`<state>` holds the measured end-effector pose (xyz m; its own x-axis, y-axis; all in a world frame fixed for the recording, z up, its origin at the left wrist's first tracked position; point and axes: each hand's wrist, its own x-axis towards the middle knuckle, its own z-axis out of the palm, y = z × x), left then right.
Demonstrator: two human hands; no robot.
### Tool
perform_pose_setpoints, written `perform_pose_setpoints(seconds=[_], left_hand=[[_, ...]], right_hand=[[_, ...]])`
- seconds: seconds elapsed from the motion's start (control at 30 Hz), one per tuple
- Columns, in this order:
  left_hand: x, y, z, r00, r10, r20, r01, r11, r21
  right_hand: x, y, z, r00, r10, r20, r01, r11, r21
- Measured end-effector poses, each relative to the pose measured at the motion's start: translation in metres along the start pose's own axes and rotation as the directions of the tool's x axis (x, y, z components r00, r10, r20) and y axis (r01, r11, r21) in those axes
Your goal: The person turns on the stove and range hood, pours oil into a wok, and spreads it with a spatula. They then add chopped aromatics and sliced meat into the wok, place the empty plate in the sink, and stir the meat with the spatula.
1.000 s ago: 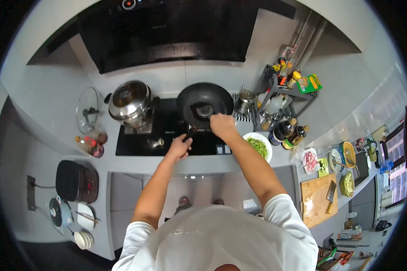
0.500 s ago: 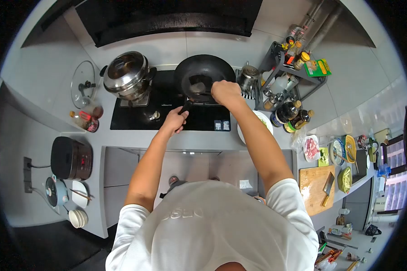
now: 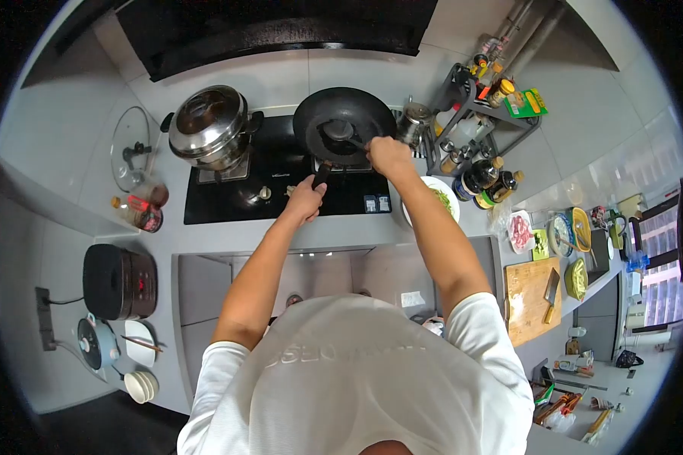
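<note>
A black wok (image 3: 360,110) sits on the right part of the black cooktop (image 3: 228,205). My left hand (image 3: 306,200) is wrapped round the wok's handle (image 3: 322,174), which points toward me. At the wok's right rim, my right hand (image 3: 389,158) is closed on a utensil whose dark shaft runs into the wok; its head (image 3: 338,130) lies near the wok's middle. Just right of the cooktop stands a white plate of green vegetables (image 3: 442,199), partly hidden by my right forearm. Left of the wok is a lidded steel pot (image 3: 209,129).
A steel kettle (image 3: 414,123), a seasoning rack (image 3: 501,114) and dark sauce bottles (image 3: 478,179) stand right of the wok. A cutting board (image 3: 530,303) with a cleaver (image 3: 552,287) lies farther right. At left are a glass lid (image 3: 131,140) and a rice cooker (image 3: 118,280).
The view has shifted, so the stovetop appears higher than a second ago. The utensil's head has moved inside the wok, and my right hand has moved slightly right. Both grips remain.
</note>
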<state>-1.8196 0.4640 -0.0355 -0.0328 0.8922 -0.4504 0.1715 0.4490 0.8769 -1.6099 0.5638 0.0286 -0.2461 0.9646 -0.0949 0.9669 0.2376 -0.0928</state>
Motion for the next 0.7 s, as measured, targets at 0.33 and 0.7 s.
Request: perform_pose_setpoints(seconds=[0.33,0.7], left_hand=[[0.009,-0.009,0.001,1.000,0.004,-0.021,-0.005,0.999,-0.033],[0.009,-0.007,-0.005,0.998,-0.035,0.059,0.035,0.999,0.006]], right_hand=[[0.005,-0.002,0.043,0.995,0.076,-0.071,-0.080,0.996,-0.046],[-0.026,-0.013,-0.042,0.992,0.032,0.124,0.005,0.957,-0.291]])
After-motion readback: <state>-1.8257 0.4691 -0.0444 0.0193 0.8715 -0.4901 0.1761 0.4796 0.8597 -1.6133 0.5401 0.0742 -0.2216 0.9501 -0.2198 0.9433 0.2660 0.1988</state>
